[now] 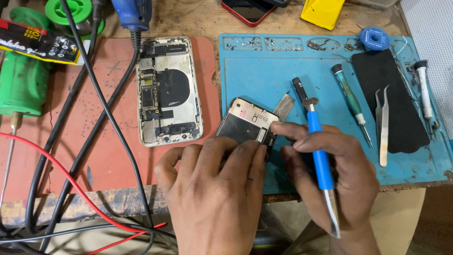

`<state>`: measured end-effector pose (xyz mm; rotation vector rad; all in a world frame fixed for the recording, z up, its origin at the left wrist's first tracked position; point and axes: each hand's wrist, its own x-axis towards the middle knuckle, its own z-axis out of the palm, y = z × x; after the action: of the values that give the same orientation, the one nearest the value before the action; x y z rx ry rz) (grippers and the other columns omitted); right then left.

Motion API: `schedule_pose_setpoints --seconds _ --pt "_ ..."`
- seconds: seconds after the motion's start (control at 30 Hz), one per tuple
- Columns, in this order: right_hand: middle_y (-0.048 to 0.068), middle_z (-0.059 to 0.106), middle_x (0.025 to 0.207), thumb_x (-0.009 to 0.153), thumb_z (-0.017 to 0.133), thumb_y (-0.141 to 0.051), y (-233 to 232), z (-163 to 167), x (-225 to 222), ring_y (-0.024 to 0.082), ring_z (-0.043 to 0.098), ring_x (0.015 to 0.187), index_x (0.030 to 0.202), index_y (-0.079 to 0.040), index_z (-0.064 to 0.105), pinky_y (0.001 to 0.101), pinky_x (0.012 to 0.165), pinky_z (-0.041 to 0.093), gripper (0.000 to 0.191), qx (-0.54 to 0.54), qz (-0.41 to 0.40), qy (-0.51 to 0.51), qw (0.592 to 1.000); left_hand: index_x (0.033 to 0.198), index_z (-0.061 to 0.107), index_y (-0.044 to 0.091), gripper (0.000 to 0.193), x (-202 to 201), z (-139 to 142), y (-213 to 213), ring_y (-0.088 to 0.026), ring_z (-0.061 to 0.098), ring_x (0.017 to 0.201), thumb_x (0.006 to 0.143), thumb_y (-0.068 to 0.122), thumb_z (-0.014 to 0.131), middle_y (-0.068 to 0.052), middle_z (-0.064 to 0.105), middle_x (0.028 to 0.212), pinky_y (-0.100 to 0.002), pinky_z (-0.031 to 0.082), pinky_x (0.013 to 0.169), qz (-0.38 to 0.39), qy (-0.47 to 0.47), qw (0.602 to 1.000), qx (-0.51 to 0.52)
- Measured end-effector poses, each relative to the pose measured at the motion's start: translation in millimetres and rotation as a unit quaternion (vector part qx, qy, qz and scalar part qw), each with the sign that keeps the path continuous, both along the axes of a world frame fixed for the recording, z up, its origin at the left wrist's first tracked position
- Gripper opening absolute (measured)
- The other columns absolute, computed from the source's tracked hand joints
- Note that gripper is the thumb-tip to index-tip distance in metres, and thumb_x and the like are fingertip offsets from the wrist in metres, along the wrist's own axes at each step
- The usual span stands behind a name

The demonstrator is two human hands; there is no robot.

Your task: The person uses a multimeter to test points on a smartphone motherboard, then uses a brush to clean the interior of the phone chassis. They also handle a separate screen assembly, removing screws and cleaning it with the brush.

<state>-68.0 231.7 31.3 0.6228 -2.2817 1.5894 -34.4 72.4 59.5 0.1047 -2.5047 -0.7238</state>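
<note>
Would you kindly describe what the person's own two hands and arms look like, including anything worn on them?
Both the left hand and the right hand are bare: no gloves, rings or watch show. The fingernails are short. No sleeves reach the wrists, and the forearms lie mostly outside the view.

we see an opened phone body (169, 90) lying face down on a reddish mat (101, 137), its boards and round coil exposed. black cables (94, 89) and a red wire (61, 174) cross that mat. at the far left sits a green tool (21, 85), with a green solder spool (71, 14) behind it and a blue tool (133, 13) beside that. on the blue work mat (264, 75) lie a green-handled screwdriver (351, 101), steel tweezers (383, 125), a black pad (389, 99), a white-handled screwdriver (424, 89) and a blue wick reel (374, 38). small screws (243, 44) fill its top trays. a red phone (247, 12) and a yellow box (323, 12) rest beyond.
</note>
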Motion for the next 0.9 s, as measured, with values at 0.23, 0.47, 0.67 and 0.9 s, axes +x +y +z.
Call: schedule_pose_setpoints --seconds 0.23,0.47,0.67,0.9 --pt "0.016 0.075 0.113 0.088 0.078 0.011 -6.3 0.5 3.5 0.02 0.077 0.106 0.116 -0.004 0.05 0.029 0.091 0.064 0.042 0.077 -0.044 0.024 0.996 0.114 0.079 0.018 0.023 4.3 -11.5 4.1 -0.016 0.063 0.089 0.093 0.027 0.079 0.004 0.07 0.096 -0.043 0.039 0.091 -0.037 0.03 0.999 0.011" --pt "0.018 0.071 0.117 0.089 0.068 0.012 -1.8 4.6 1.3 0.017 0.072 0.108 0.117 -0.004 0.04 0.0265 0.087 0.061 0.043 0.024 -0.017 -0.025 0.999 0.109 0.077 0.022 0.028 23.6 -29.7 13.5 -0.017 0.064 0.106 0.084 0.033 0.083 0.004 0.071 0.111 -0.043 0.036 0.094 -0.018 0.032 0.999 -0.015" --pt "0.017 0.076 0.113 0.09 0.07 0.012 4.3 12.9 3.0 0.018 0.075 0.106 0.121 -0.003 0.046 0.0279 0.087 0.065 0.042 0.072 -0.015 -0.072 0.995 0.114 0.077 0.024 0.033 27.7 -34.7 16.5 -0.019 0.061 0.111 0.081 0.03 0.083 0.003 0.068 0.119 -0.045 0.034 0.095 -0.005 0.021 1.0 -0.02" --pt "0.018 0.072 0.113 0.083 0.068 0.013 8.4 21.0 7.8 0.022 0.072 0.112 0.118 -0.003 0.045 0.0321 0.093 0.064 0.044 0.076 -0.004 -0.084 0.994 0.12 0.077 0.032 0.045 32.5 -34.8 21.2 -0.022 0.057 0.113 0.075 0.032 0.08 0.001 0.063 0.124 -0.051 0.032 0.096 -0.006 0.006 0.999 -0.053"
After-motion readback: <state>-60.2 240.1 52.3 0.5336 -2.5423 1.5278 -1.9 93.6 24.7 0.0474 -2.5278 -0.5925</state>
